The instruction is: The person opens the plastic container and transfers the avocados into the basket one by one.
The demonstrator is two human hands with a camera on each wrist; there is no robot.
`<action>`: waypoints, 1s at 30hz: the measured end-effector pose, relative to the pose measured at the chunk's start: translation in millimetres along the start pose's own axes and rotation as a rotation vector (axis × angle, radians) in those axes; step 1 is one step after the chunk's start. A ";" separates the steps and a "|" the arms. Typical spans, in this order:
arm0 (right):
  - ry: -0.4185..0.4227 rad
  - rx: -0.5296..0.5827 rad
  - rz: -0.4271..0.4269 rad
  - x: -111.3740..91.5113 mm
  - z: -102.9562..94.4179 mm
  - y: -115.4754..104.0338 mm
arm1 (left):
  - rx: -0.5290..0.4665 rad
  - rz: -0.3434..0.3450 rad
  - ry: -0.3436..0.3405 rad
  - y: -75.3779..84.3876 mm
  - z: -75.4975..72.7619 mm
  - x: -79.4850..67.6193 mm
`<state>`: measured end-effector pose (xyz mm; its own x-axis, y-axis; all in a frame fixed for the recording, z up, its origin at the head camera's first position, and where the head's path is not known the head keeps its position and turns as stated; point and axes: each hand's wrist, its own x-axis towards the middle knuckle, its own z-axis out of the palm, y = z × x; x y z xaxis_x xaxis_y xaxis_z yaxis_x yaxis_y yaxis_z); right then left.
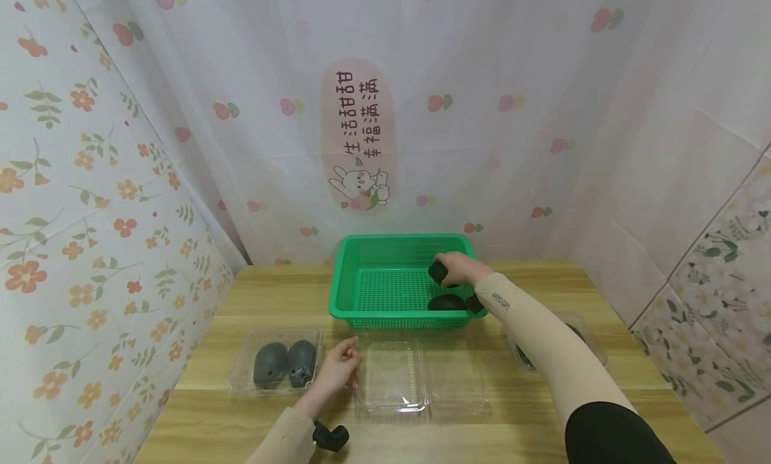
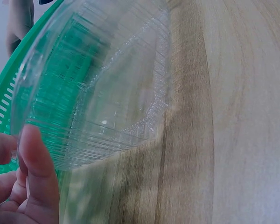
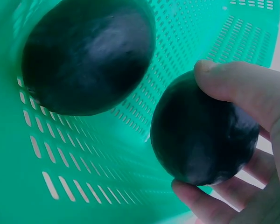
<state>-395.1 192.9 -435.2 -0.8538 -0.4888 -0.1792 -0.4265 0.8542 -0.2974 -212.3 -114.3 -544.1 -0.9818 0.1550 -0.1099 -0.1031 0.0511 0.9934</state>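
Note:
My right hand (image 1: pixel 460 268) grips a dark oval avocado-like fruit (image 3: pixel 203 135) over the right part of a green plastic basket (image 1: pixel 394 315). Thumb and fingers curl round its sides. A second dark fruit (image 3: pixel 88 56) lies in the basket, against its near wall in the head view (image 1: pixel 447 302). At the basket's near side, an opened clear plastic box (image 1: pixel 391 377) lies on the table with its lid half (image 1: pixel 458 383) folded out to the right. My left hand (image 1: pixel 337 370) pinches the box's left rim between thumb (image 2: pixel 39 158) and fingers.
Left of my left hand, another clear box (image 1: pixel 241 363) holds two dark fruits (image 1: pixel 271 363). A third clear box (image 1: pixel 593 340) with dark contents is partly hidden under my right forearm. A patterned curtain (image 1: pixel 482 149) hangs behind the wooden table (image 1: pixel 289 296).

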 end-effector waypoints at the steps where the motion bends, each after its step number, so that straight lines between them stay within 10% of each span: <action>1: -0.002 -0.004 -0.002 0.1 0.3 -0.2 | 0.000 0.000 0.000 0.2 -0.1 -0.2; 30: -0.019 -0.007 0.029 -0.2 2.5 3.1 | 0.021 -0.011 -0.009 -2.5 -1.7 2.6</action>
<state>-395.5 195.2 -438.4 -0.8600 -0.4668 -0.2060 -0.4037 0.8694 -0.2850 -214.9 -115.7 -546.8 -0.9791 0.1631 -0.1213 -0.1105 0.0739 0.9911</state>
